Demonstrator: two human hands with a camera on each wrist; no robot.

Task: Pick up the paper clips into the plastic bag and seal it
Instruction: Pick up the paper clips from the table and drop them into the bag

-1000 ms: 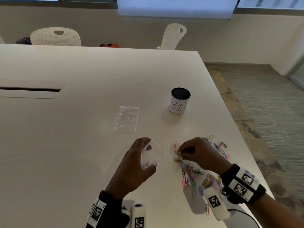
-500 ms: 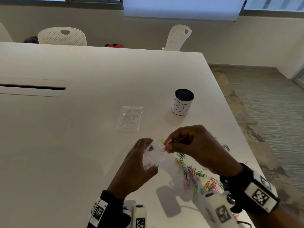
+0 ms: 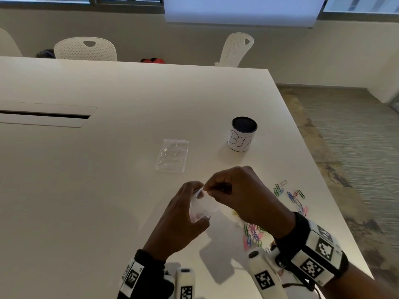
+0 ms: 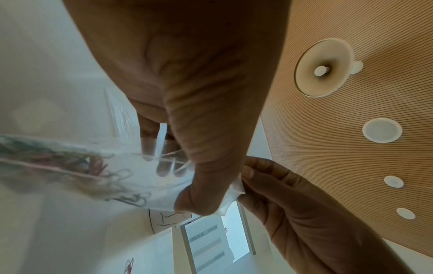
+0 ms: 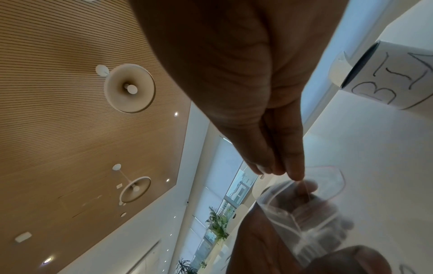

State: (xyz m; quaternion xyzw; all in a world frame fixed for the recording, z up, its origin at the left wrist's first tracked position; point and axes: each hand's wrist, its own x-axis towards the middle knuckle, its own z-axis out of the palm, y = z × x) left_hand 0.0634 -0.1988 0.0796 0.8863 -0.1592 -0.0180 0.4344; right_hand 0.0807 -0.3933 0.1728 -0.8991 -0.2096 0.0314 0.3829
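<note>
My left hand (image 3: pixel 197 203) grips a small clear plastic bag (image 3: pixel 205 209) just above the table, mouth upward. My right hand (image 3: pixel 212 189) has its fingertips pinched together at the bag's mouth. In the right wrist view a thin pink paper clip (image 5: pixel 304 191) hangs from those fingertips (image 5: pixel 296 176) into the bag (image 5: pixel 323 204). In the left wrist view my thumb (image 4: pixel 194 200) presses the bag's top edge (image 4: pixel 230 196) against the right hand's fingers (image 4: pixel 251 172). A pile of coloured paper clips (image 3: pixel 252 234) lies under my right wrist, and more clips (image 3: pixel 290 195) are scattered to the right.
A second clear bag (image 3: pixel 172 155) lies flat on the white table (image 3: pixel 86 190) beyond my hands. A dark cup labelled "BIN" (image 3: pixel 243 134) stands at the back right. The table's right edge (image 3: pixel 323 182) runs close to the scattered clips. White chairs stand at the far side.
My right hand picked a pink clip from the pile, lifted it left, and now has its fingertips at the bag's mouth. The left hand has kept hold of the bag.
</note>
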